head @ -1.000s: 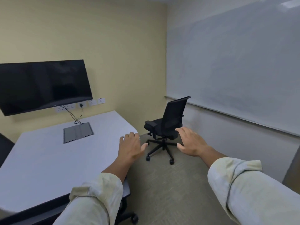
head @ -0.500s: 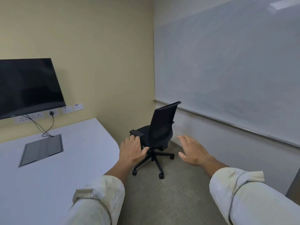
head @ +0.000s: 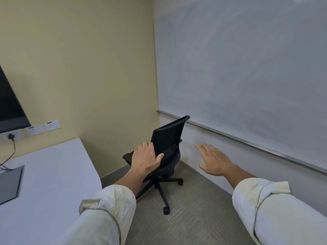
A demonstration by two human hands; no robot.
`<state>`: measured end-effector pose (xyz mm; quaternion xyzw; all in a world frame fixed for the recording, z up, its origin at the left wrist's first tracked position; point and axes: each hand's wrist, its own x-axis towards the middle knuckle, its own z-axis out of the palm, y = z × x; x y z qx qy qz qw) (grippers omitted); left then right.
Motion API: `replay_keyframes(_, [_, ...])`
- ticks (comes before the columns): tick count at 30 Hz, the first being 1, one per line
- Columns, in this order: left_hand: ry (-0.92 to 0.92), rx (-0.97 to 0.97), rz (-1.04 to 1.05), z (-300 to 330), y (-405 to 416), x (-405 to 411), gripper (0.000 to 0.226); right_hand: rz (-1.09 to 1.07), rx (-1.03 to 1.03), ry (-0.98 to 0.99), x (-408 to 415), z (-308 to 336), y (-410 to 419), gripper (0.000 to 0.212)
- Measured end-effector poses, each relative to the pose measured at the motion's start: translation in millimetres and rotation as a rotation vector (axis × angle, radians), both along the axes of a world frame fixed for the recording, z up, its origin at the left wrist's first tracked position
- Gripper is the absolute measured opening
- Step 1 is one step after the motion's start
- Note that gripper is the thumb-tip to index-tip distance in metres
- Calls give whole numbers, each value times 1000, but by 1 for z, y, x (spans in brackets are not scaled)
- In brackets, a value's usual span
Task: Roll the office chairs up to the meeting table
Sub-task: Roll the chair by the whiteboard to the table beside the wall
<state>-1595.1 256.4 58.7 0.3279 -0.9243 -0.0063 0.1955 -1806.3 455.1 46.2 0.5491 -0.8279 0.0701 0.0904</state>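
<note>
A black office chair (head: 169,137) on a five-star wheeled base stands in the far corner, its mesh back turned toward the whiteboard wall. The white meeting table (head: 47,175) fills the left of the view, its near corner a short gap from the chair. My left hand (head: 146,159) is stretched out in front of the chair's seat and left side, fingers apart, holding nothing; I cannot tell whether it touches the chair. My right hand (head: 213,160) hovers open to the right of the chair, in front of the wall.
A large whiteboard (head: 247,68) covers the right wall with a ledge along its lower edge. A black screen (head: 9,106) hangs on the left wall above sockets (head: 42,127) with a cable. A grey cable hatch (head: 9,183) sits in the tabletop. Carpet lies between table and wall.
The view has swung right and closed in on the chair, which now looks larger. Both hands have stayed outstretched and open, the left now overlapping the chair.
</note>
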Motion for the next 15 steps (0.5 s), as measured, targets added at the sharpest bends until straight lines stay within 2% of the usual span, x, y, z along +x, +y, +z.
replay_keyframes(9, [-25, -16, 61, -6, -59, -170, 50, 41, -8, 8, -193, 25, -62, 71])
replay_keyframes(15, [-25, 18, 112, -17, -106, -252, 54, 115, -22, -15, -271, 17, -139, 72])
